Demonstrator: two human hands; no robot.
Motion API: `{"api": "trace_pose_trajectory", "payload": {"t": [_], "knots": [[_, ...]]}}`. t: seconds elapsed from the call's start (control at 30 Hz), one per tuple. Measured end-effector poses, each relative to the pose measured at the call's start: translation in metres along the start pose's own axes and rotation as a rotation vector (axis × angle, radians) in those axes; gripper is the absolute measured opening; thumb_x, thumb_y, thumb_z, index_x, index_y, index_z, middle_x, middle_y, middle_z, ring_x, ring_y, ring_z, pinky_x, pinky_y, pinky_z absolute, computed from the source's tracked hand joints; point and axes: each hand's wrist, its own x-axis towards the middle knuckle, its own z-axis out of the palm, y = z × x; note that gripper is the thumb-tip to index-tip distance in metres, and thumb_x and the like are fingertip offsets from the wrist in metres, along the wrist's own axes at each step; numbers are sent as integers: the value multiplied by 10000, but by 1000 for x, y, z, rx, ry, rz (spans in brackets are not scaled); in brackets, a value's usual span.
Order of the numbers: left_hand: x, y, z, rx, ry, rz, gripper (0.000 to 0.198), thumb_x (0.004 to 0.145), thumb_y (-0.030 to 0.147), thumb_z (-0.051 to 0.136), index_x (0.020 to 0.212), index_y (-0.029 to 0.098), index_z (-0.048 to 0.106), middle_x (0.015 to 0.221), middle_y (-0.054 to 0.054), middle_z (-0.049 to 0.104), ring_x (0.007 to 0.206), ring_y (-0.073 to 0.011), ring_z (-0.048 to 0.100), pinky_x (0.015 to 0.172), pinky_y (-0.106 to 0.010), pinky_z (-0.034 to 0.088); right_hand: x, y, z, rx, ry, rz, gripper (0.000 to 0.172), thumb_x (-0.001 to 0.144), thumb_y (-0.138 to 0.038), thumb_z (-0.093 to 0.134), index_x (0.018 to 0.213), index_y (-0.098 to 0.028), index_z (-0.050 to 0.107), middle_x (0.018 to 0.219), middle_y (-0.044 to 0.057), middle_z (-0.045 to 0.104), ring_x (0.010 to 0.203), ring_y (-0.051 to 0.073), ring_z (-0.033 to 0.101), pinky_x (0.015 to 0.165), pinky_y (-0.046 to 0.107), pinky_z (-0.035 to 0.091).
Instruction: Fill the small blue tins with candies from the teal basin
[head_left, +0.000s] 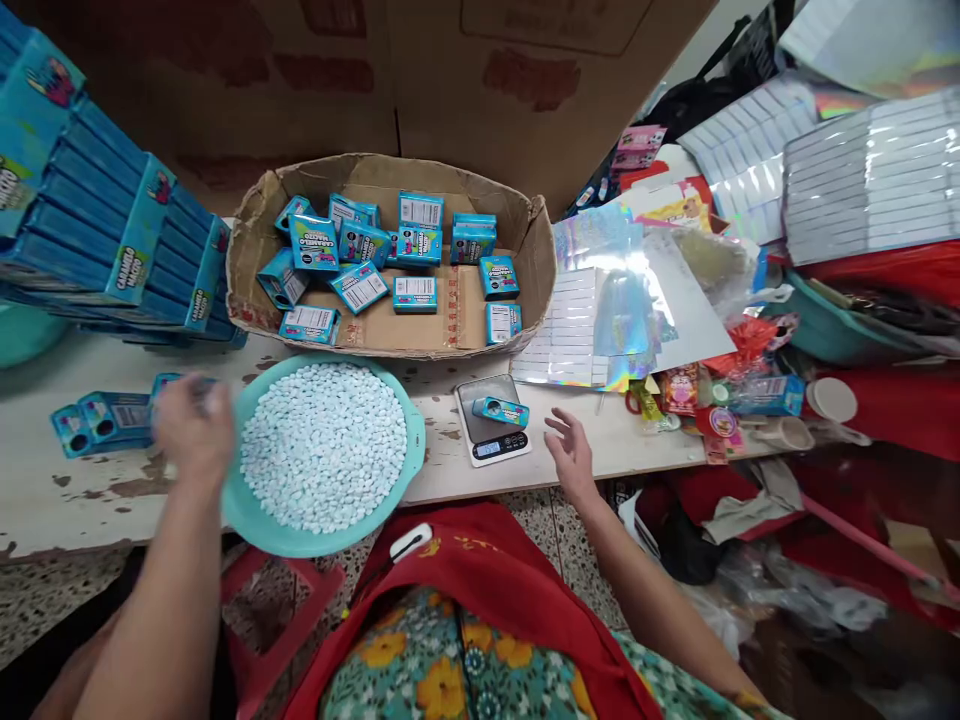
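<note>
My left hand (196, 425) is at the left, blurred by motion, over the near end of a short row of blue candy boxes (112, 418). A blue box (163, 385) shows partly behind its fingers; whether they grip it cannot be made out. My right hand (571, 452) is open, fingers apart, just right of a small digital scale (499, 450). On the scale's plate lies one blue candy box (504, 411), its end towards the left. Between my hands stands a turquoise basin (415, 430) full of small pale candies (322, 445).
Behind the basin, a low cardboard tray (540, 250) holds several blue candy boxes. Tall stacks of blue packs (112, 200) rise at the back left. Shiny label sheets (562, 330) lie right of the tray, with packets and a scoop (784, 433) farther right.
</note>
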Motion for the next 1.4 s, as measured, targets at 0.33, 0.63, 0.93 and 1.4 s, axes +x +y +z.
{"api": "trace_pose_trajectory", "payload": {"t": [0.33, 0.63, 0.93, 1.4], "knots": [[-81, 78, 69, 354, -365, 228, 429, 909, 491, 319, 1006, 162, 577, 935, -133, 609, 869, -273, 562, 700, -345, 406, 5, 20, -20, 6, 177, 79, 438, 759, -485, 633, 1071, -183, 580, 1138, 121, 624, 982, 214, 591, 883, 429, 473], [-71, 64, 40, -743, -107, -488, 236, 778, 412, 429, 777, 181, 478, 630, 6, 502, 538, -127, 480, 545, -262, 415, 15, -1, -2, -2, -7, -23, 447, 767, -456, 638, 1115, -187, 559, 1142, 120, 616, 1038, 226, 582, 884, 418, 484], [-75, 50, 44, -69, -266, 11, 248, 821, 291, 454, 959, 175, 625, 1009, -99, 650, 987, -245, 575, 911, -373, 409, 30, -23, 45, -188, -193, -126, 509, 646, -450, 749, 1046, -194, 566, 985, 55, 639, 905, 216, 601, 832, 373, 484], [-93, 166, 19, -1671, -324, -739, 450, 826, 554, 508, 862, 128, 646, 917, -116, 671, 906, -210, 639, 888, -355, 461, 9, -173, 135, -357, -583, -715, 365, 737, -449, 714, 1045, -267, 639, 883, 44, 618, 837, 228, 555, 759, 363, 445]]}}
